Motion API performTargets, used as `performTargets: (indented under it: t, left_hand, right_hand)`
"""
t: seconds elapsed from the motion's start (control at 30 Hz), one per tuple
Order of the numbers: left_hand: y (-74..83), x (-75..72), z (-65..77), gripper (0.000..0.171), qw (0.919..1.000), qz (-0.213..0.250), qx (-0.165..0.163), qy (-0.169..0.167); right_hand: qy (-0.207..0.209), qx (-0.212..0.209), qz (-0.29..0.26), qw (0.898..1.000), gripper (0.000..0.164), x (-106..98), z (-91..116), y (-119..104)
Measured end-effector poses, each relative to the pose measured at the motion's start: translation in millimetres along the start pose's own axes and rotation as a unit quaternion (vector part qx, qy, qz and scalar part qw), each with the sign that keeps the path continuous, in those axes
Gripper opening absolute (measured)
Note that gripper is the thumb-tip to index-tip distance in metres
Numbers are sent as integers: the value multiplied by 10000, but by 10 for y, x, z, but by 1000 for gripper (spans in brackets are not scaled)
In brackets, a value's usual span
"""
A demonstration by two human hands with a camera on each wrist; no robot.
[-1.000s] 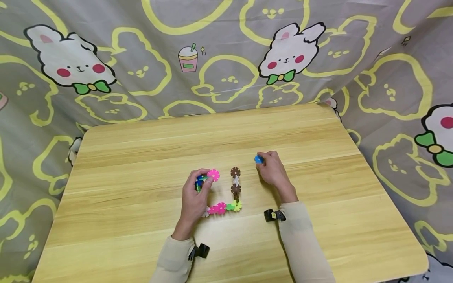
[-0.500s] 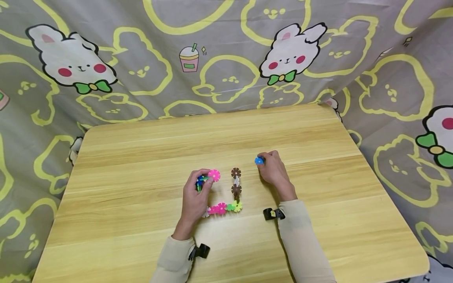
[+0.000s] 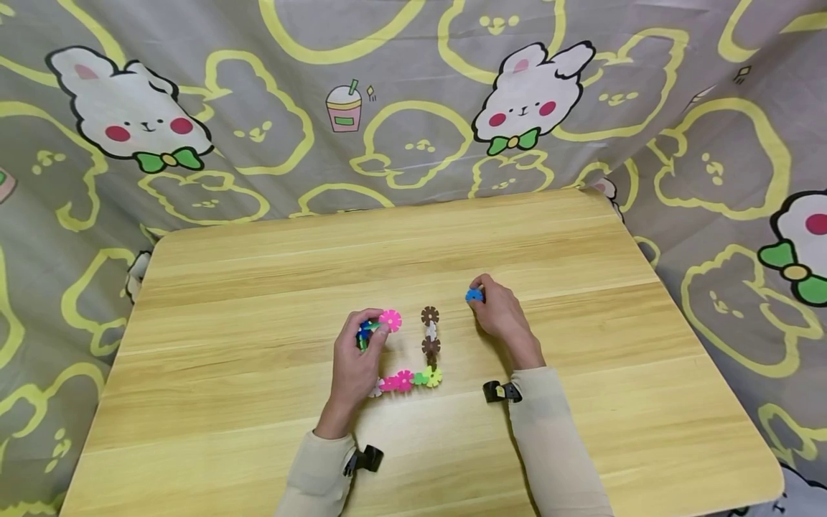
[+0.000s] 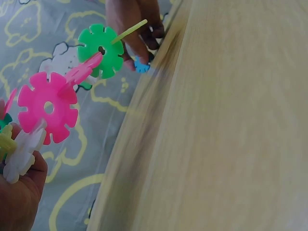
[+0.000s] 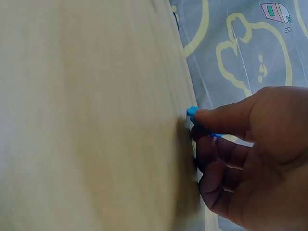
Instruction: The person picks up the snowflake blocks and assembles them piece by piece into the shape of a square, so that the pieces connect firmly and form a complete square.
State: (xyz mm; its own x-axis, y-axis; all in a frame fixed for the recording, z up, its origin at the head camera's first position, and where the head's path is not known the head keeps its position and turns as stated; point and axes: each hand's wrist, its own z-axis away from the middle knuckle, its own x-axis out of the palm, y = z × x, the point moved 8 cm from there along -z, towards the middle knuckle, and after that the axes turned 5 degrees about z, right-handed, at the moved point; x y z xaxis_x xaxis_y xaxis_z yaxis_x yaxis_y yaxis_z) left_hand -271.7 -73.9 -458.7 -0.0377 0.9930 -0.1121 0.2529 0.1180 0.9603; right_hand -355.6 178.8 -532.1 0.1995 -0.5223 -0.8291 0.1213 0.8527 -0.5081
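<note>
My left hand [image 3: 355,359] grips a chain of notched plastic snowflake discs. From it run a white disc [image 4: 24,149], pink discs [image 4: 48,107] and a green disc [image 4: 101,50], slotted edge to edge. In the head view the chain turns at a yellow disc [image 3: 433,376] and ends in a brown disc [image 3: 429,315]. A pink disc [image 3: 390,321] and dark blue and green pieces show at the left fingers. My right hand [image 3: 500,312] pinches a single blue disc [image 3: 474,295] between thumb and fingers, to the right of the chain's brown end and apart from it.
A pale wood table [image 3: 258,287] lies under both hands. Behind it and at its sides hangs a grey curtain [image 3: 413,93] with cartoon prints. Black straps with small cameras are worn at both wrists, the right camera [image 3: 494,392] above the tabletop.
The blue disc has turned in my right fingers and sits slightly lower, while those fingers have shifted their hold on it. My left hand and the chain stay nearly still.
</note>
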Motion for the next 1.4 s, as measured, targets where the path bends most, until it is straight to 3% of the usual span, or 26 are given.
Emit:
performTargets:
  t: [0.3,0.47,0.6,0.67,0.87,1.1,1.4]
  left_hand:
    - [-7,6,-7,22,10000,2,5,-15]
    - [2,7,-13,22,10000,-5,18,-21]
    - [-8,8,-19,22,10000,-21,-8,-35]
    - [-87,12,-24,22,10000,-31,-37,-29]
    - [-356,9,-32,23,10000,0,-68,49]
    - [-359,-6,-20,21,9999,44,128,58]
    - [-367,-13,-23,23,9999,93,-15,128]
  right_hand:
    - [249,-19,-657,9975,32,-47,69,-51]
    - [622,-732,-1042,9899,23,-131,130,-229]
    - [965,-1547,-1227,9755,15,-223,200,-404]
    - [1076,-1802,-1284,9693,13,-262,236,-469]
    - [1079,-2160,-1480,9591,13,-312,315,-604]
    - [995,-2630,-1549,9470,10,-291,400,-758]
    - [926,-3101,-1668,9314,9,-243,517,-938]
